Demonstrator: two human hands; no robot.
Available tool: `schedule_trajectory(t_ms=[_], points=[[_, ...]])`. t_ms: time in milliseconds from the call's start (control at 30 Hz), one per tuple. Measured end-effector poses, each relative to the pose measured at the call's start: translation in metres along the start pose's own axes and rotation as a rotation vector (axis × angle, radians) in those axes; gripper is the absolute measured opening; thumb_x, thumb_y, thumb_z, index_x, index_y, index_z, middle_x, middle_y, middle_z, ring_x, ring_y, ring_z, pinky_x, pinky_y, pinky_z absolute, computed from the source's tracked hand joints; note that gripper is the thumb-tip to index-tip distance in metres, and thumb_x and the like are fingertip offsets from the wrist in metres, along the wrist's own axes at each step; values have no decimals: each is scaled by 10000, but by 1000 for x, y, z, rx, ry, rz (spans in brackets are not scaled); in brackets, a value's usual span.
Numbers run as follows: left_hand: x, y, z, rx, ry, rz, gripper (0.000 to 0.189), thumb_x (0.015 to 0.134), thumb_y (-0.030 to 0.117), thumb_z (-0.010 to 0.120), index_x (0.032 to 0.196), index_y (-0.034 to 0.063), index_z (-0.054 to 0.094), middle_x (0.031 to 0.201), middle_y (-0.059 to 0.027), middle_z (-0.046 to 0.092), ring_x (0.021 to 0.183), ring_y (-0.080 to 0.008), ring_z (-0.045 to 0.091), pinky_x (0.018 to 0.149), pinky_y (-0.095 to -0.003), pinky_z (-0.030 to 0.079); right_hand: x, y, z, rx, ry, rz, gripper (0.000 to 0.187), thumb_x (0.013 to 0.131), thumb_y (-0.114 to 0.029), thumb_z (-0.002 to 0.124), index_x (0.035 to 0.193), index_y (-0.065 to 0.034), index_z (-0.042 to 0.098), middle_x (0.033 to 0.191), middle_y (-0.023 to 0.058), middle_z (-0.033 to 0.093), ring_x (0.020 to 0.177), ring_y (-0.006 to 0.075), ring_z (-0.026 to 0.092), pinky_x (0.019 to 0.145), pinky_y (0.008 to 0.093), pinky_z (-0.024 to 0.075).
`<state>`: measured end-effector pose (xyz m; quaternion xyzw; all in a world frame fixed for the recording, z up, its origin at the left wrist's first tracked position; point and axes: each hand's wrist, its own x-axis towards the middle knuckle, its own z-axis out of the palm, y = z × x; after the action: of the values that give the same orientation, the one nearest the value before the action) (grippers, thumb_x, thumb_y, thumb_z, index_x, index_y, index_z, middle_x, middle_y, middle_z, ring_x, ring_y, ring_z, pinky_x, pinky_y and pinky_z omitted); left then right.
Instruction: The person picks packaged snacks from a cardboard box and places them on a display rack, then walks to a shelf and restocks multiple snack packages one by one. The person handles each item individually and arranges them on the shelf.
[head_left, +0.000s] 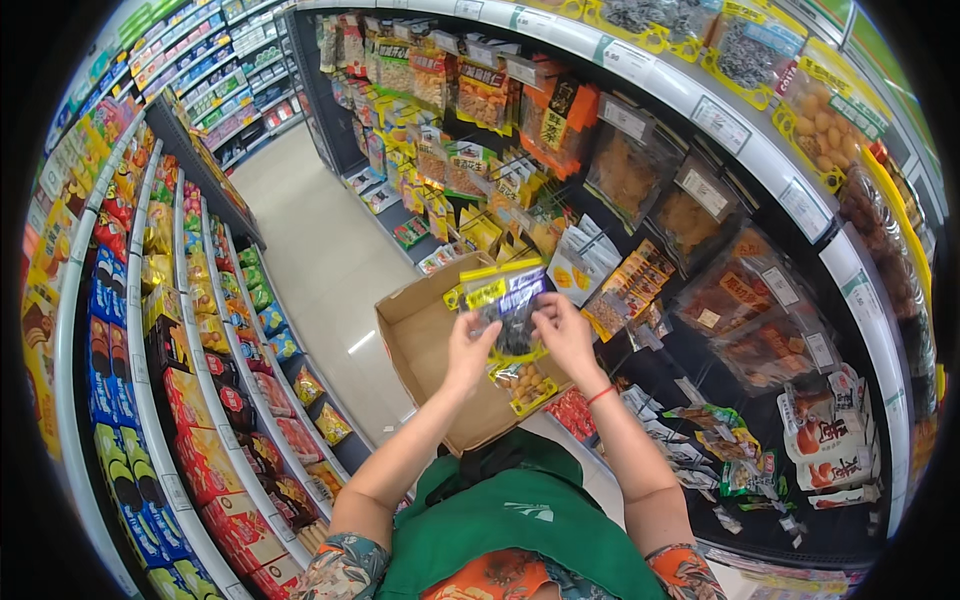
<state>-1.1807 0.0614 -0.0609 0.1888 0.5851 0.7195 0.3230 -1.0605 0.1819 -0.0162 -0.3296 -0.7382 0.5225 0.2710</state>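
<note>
Both my hands hold one plastic snack bag (506, 307) with dark contents and a yellow and purple top, above a cardboard box. My left hand (471, 349) grips its left side, and my right hand (561, 330), with a red cord at the wrist, grips its right side. The open cardboard box (420, 337) is below, close in front of my green apron (510, 525). Inside its near right part lies a yellow-edged bag of round brown snacks (525, 386). A bit of yellow packaging (453, 297) shows behind the held bag.
On the right, a dark pegboard rack carries hanging snack bags (484, 90), under a shelf edge with price tags (630, 60). Shelves of packaged biscuits and snacks (202, 405) line the left side. A pale tiled floor aisle (300, 217) runs between them.
</note>
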Motion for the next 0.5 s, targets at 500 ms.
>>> schedule_trajectory(t_ms=[500], points=[[57,-115,-32,-145,161,-466,510,865,-23,492,1358,56,388,1187,-64,578,1099,-193,532,939,-352,424,62,114,74,-468,-191,72,670,786,-177,700,1367,15,427,1149,197,620,929,296,659,836,350,514]])
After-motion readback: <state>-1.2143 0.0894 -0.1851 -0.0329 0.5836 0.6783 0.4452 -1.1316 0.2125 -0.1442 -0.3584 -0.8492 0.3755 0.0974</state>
